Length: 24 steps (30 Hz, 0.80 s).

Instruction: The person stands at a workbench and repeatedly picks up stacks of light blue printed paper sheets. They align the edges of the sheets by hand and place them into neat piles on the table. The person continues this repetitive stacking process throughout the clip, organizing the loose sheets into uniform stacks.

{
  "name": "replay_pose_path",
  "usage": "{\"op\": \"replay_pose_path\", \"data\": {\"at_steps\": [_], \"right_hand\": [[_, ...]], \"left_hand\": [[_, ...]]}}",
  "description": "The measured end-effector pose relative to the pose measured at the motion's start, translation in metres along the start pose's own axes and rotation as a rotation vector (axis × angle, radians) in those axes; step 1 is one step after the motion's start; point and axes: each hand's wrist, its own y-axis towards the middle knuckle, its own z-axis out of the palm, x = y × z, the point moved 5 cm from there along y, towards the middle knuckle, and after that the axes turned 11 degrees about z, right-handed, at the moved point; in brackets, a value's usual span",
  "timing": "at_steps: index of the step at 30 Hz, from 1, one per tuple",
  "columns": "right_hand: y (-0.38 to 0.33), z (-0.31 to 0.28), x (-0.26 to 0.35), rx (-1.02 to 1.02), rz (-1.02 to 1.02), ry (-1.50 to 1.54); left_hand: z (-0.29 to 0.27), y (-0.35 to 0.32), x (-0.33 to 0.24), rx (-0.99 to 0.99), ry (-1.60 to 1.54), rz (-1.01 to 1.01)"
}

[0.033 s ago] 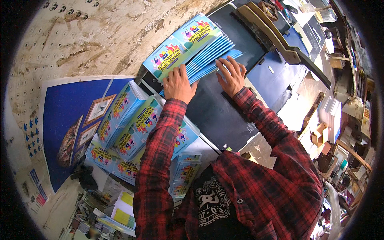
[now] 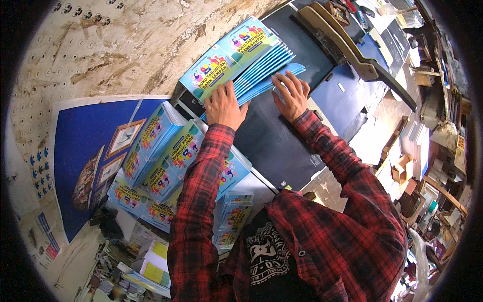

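Note:
A fanned stack of colourful blue-and-yellow booklets lies at an angle on the dark tabletop, its blue folded edges spread toward the right. My left hand grips the stack's near corner, fingers over the covers and thumb at the edge. My right hand is open, fingers apart, at the lower blue sheets; its fingertips are at or just above their edge, and I cannot tell whether they touch. Left of my left forearm stand more piles of the same booklets, partly hidden by the sleeve.
A paper cutter with a long lever arm stands beyond my right hand. The dark cutting table extends toward me. A blue poster hangs on the stained wall at left. Shelves with paper stacks fill the right side.
Almost nothing differs; the lower blue sheets by my right fingertips have shifted very slightly. Both hands keep their places.

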Motion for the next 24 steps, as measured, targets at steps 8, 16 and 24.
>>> {"op": "replay_pose_path", "data": {"at_steps": [8, 16, 24], "right_hand": [[0.012, -0.005, 0.003, -0.001, 0.010, 0.037], [0.014, 0.002, -0.001, 0.038, -0.044, 0.023], [0.021, -0.002, 0.008, 0.120, -0.021, 0.018]], "left_hand": [[-0.002, -0.001, -0.002, 0.029, 0.016, 0.015], [-0.001, -0.001, -0.001, 0.015, 0.032, 0.011], [-0.003, -0.003, -0.004, 0.043, 0.047, 0.015]]}}
